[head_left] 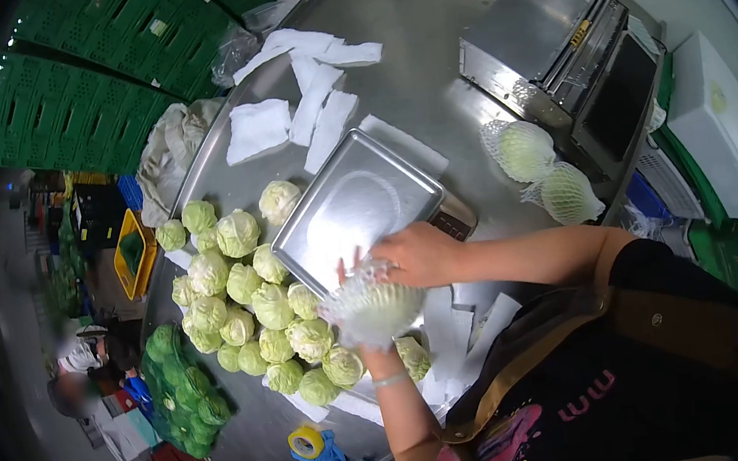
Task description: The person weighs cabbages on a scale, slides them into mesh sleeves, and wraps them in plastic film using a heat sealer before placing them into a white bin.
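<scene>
Between my two hands is a cabbage in white foam netting [376, 307], blurred by motion, just in front of a metal scale tray [361, 204]. My right hand [417, 255] has its fingers on the netting's upper edge. Most of my left hand [357, 273] is hidden behind the netted cabbage; only some blurred fingertips show above it, and the wrist with a band comes out below. Many bare cabbages [237, 234] are piled left of the scale. Two more netted cabbages [521, 151] lie at the right, beside a metal wrapping machine [538, 38].
White foam nets [258, 130] lie behind the scale. Yellow tape [306, 442] and a blue glove [336, 460] are at the near left edge. A green net sack [183, 393] sits at the left. Green crates [64, 110] stand behind. Another person [83, 354] is at the far left.
</scene>
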`<state>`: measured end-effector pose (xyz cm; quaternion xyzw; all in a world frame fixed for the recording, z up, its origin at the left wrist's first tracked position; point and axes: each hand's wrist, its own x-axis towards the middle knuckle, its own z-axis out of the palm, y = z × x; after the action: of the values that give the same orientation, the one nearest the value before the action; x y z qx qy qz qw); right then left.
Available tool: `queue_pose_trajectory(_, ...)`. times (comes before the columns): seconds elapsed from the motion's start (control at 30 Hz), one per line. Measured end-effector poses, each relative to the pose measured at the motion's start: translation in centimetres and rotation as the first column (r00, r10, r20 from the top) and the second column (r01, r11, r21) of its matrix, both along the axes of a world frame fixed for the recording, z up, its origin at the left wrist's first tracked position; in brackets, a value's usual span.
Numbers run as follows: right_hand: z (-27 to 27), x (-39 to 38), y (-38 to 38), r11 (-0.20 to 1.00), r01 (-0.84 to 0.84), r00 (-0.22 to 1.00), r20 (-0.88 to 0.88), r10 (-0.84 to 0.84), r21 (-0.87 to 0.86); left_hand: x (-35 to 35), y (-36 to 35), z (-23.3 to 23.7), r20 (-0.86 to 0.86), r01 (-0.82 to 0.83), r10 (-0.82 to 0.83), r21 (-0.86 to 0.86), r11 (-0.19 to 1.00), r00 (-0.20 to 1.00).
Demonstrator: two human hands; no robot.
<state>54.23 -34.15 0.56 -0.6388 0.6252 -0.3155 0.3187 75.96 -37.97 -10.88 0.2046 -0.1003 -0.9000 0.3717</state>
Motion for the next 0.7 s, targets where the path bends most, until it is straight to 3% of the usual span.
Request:
queue_pose_trajectory(0.03,0.5,-0.3,0.9,0.999,-0.038,0.999,-0.025,0.038,-0.002,-0.2,1.6,1.2,0.038,0.005,-0.006,0.025,1.0,0.999)
queue_pose_trajectory(0.13,-1.6,-1.3,1.5,0.964,0.056,0.966,0.228,-0.119,0.261,-0.9,6.5,4.5,0.261,-0.071,0.044,0.095,0.993,0.964)
queue_pose_trajectory(0.17,-1.6,-2.4,2.1,0.926,0.007,0.908,0.386,-0.165,0.378,-1.0,7.4,4.4,0.278,-0.077,0.049,0.088,0.993,0.959)
queue_pose_trajectory(0.27,-5.6,-3.0,5.0,0.851,-0.037,0.723,0.602,-0.339,0.523,-0.9,8.1,4.3,0.271,-0.139,0.115,0.072,0.988,0.956)
queue_pose_trajectory(0.33,-6.8,-2.3,8.3,0.882,0.09,0.612,0.673,-0.415,0.462,-1.6,7.8,5.8,0.193,-0.209,0.19,0.086,0.974,0.963)
queue_pose_trajectory(0.37,-6.5,-2.5,9.4,0.844,-0.161,0.192,0.855,-0.483,0.512,-2.2,7.3,7.6,0.187,-0.148,0.144,0.009,0.989,0.972)
queue_pose_trajectory(0.4,-6.2,-2.7,10.7,0.798,-0.409,-0.255,0.784,-0.566,0.443,-3.4,6.9,8.4,0.214,-0.083,0.104,-0.104,0.991,0.971)
queue_pose_trajectory(0.43,-6.6,-2.0,13.0,0.929,-0.193,-0.055,0.941,-0.333,0.317,-4.6,6.4,9.0,0.252,-0.013,0.067,-0.211,0.978,0.965)
queue_pose_trajectory(0.47,-7.7,-3.1,13.2,0.957,-0.117,0.018,0.964,-0.264,0.264,-5.5,5.7,9.1,0.294,0.062,0.034,-0.31,0.949,0.955)
queue_pose_trajectory(0.53,-9.9,-5.4,13.6,0.988,0.039,0.181,0.971,-0.156,0.151,-6.7,4.1,8.2,0.197,0.04,0.013,-0.26,0.965,0.98)
queue_pose_trajectory(0.57,-13.5,-7.6,12.8,0.94,0.08,0.015,0.943,-0.334,0.331,-7.5,2.7,8.0,0.124,0.021,0.011,-0.255,0.967,0.992)
queue_pose_trajectory(0.6,-12.9,-9.3,11.4,0.902,0.073,-0.136,0.9,-0.415,0.426,-8.2,1.3,7.9,0.053,0.004,0.009,-0.247,0.969,0.999)
queue_pose_trajectory(0.63,-12.1,-10.9,9.9,0.854,0.066,-0.288,0.829,-0.479,0.517,-8.3,-0.6,8.0,0.141,-0.063,0.098,-0.228,0.972,0.985)
queue_pose_trajectory(0.67,-7.8,-13.1,7.5,0.853,0.04,-0.417,0.785,-0.459,0.52,-7.8,-3.0,8.3,0.23,-0.133,0.183,-0.216,0.967,0.956)
queue_pose_trajectory(0.7,-8.0,-15.9,5.8,0.816,0.132,-0.249,0.816,-0.521,0.562,-6.9,-5.5,8.4,0.399,-0.156,0.322,-0.395,0.905,0.858)
